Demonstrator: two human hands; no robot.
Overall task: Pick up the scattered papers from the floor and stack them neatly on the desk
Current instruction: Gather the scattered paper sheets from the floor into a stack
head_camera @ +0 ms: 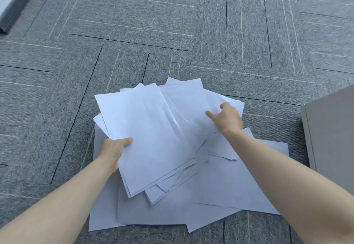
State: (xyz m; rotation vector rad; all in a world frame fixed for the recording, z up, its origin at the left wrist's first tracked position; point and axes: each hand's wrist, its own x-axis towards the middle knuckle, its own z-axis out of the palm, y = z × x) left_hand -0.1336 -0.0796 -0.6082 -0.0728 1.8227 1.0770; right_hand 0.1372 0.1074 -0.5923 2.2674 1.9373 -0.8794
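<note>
A loose, fanned bundle of white papers [153, 129] is lifted off the grey carpet. My left hand [115, 149] grips its left edge, thumb on top. My right hand [227, 118] pinches the right side of the bundle, fingers curled on the sheets. Beneath the bundle, more white sheets [220, 190] lie overlapping on the floor, some hidden under the held ones and my forearms. No desk top is in view.
Grey patterned carpet [172, 23] stretches ahead. A beige cabinet side [331, 129] stands at the right, close to the papers. A dark strip and a pale surface [13, 4] sit in the top left corner.
</note>
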